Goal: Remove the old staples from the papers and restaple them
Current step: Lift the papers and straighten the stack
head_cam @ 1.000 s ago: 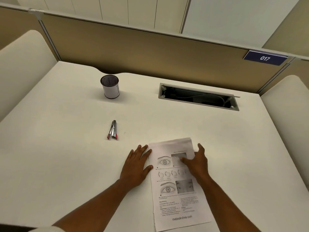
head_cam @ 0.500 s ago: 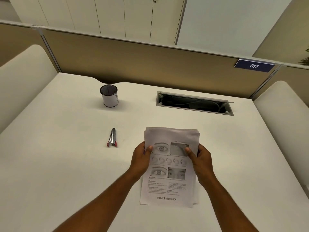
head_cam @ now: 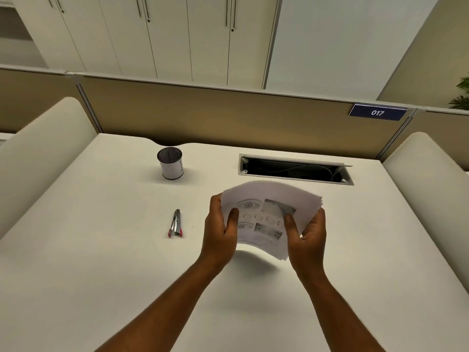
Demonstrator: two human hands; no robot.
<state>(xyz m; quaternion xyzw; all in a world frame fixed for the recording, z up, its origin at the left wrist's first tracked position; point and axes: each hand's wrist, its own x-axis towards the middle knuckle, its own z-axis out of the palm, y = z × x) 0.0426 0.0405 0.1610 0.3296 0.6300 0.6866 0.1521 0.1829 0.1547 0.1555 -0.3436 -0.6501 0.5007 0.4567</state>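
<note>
Thumbs [head_cam: 233, 215] pinching both side edges, we lift the light, floppy printed white paper stack [head_cam: 269, 212], left hand [head_cam: 221, 231] and right hand [head_cam: 308, 233] gripping near its middle.

One cup [head_cam: 170, 166]; one stapler [head_cam: 175, 224].

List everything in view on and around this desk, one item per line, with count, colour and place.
papers: one stack, white with grey eye pictures, held above the desk, centre
stapler: one, silver with red ends, lying on the desk left of the papers
cup: one, white with dark rim, upright at the desk's back left
cable slot: one, grey frame, dark inside, back of the desk
desk: one, white
divider panel: tan, behind the desk
number plate: one, blue, reads 017, on the divider at right
cabinets: white, behind the divider
left hand: grips the papers' left edge
right hand: grips the papers' right edge
</note>
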